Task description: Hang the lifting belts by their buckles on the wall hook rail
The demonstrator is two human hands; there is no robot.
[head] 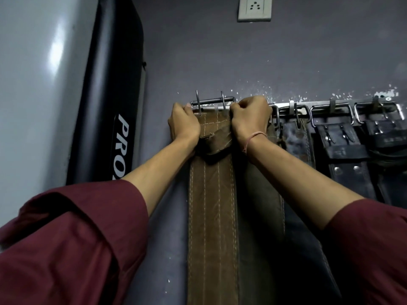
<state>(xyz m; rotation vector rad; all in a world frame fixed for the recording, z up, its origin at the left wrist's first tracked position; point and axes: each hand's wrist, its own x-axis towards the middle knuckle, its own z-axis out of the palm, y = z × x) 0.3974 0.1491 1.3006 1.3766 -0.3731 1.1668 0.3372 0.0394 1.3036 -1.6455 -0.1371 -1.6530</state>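
The brown belt [212,205] is held flat against the wall [220,51] at the left end of the rail [283,104], its strap hanging straight down out of view. Its buckle [211,100] is raised at rail height, with the two prongs pointing upward. The top of the belt is gripped on both sides: the left edge is clasped by the left hand [184,122], fingers curled round it, and the right edge just under the buckle is clenched in the right hand [251,119], closed like a fist. Whether the buckle is caught on a hook cannot be told.

A darker belt [259,194] is seen just behind and right of the brown one. Further right, three black belts [343,146] are hung by their buckles on the rail. A thread band [253,137] is worn on the right wrist. A black pad [110,106] is stood upright against the wall at left, and a socket [254,8] is mounted above.
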